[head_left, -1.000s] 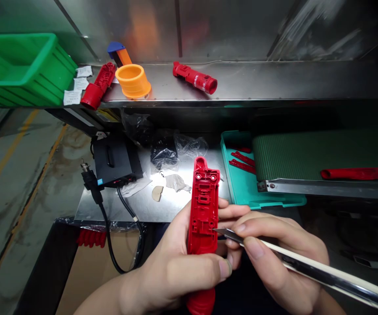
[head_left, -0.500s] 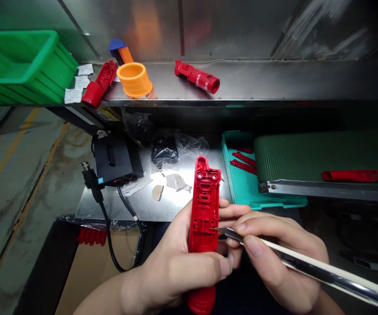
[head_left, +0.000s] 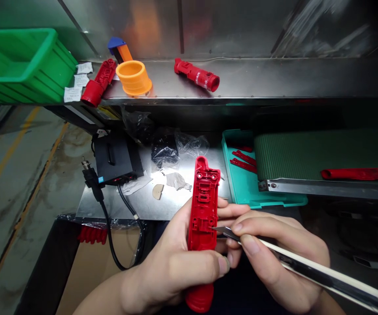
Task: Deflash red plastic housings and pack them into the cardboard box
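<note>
Right now my left hand (head_left: 172, 267) is wrapped around a red plastic housing (head_left: 204, 205), fingers (head_left: 231, 211) closed on it, holding it up with its ribbed inside facing me. My right hand (head_left: 281, 253) has its fingers (head_left: 267, 225) pinched on a craft knife (head_left: 307, 267), blade tip touching the housing's ribs. Just past the housing, a teal tray (head_left: 241, 183) holds thin red strips.

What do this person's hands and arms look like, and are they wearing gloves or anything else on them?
Both hands are bare: the left hand and the right hand wear no gloves, and no ring, watch or bracelet shows. The fingernails are trimmed short. The left forearm is bare too, with no sleeve or cuff in view.
</note>
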Available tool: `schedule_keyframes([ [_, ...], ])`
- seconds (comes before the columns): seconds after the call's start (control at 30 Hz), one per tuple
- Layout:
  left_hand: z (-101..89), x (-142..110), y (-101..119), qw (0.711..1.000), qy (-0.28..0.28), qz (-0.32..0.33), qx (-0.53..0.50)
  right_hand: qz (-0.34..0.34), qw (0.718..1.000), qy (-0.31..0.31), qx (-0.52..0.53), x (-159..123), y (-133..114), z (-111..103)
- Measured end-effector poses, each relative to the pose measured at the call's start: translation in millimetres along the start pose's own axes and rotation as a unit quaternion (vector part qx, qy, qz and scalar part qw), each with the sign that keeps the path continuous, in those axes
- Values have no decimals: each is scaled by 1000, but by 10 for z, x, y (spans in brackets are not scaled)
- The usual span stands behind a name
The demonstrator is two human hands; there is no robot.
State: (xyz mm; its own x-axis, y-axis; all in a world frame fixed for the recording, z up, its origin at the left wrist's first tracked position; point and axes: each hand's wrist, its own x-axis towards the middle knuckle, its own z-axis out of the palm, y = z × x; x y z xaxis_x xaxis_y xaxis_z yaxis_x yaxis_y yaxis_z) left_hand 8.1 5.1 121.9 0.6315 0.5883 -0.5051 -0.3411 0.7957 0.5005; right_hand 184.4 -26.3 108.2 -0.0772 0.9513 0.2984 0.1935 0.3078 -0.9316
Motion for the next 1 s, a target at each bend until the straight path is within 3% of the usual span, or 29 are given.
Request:
schedule_keyframes([
  [0.43, -3, 18, -27, 1000, -18, 6, -11, -25, 1000, -17, -1, 18, 11, -11],
  [0.8, 6, 1, -11, 1000, 14, -7, -18, 17, 999, -12, 47, -46, 39, 5],
  [1.0, -13, -7, -17, 1000, -4, 7, -26, 35, 996, 0, 82, -78, 55, 39],
])
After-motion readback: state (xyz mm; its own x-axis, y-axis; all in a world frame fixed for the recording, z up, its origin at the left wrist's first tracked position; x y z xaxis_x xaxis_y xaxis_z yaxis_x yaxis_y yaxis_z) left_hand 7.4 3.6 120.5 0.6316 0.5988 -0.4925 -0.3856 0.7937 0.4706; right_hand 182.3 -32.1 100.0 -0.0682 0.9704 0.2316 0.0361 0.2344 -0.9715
